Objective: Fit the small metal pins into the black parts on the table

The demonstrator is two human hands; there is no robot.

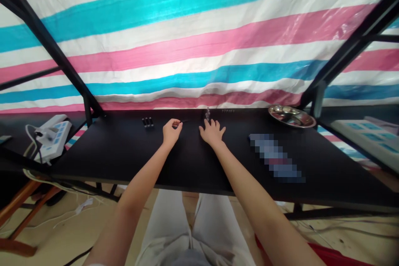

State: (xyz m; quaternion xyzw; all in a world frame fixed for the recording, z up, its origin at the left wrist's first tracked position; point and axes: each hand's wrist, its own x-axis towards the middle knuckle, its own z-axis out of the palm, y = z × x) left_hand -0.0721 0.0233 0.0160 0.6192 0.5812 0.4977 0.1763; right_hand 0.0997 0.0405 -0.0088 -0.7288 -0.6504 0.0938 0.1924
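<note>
My left hand (pixel 171 134) is closed in a pinch above the black tabletop (pixel 190 166). A thin dark piece (pixel 185 121) pokes out from its fingertips, too small to name. My right hand (pixel 213 132) lies with its fingers spread, close to a small cluster of shiny greyish pieces (pixel 208 113) near the back edge. I cannot tell whether its fingertips touch them. Left of my left hand are three short dark cylinders (pixel 148 122) with light ends, side by side. A row of tiny light pieces (pixel 228 111) sits right of the cluster.
A round shiny metal dish (pixel 291 117) stands at the back right. In front of it lies a blurred bluish oblong item (pixel 276 158). White power strips (pixel 57 139) with cables are on the left neighbouring surface. Black metal posts (pixel 90 106) and striped sheeting (pixel 199 50) border the table.
</note>
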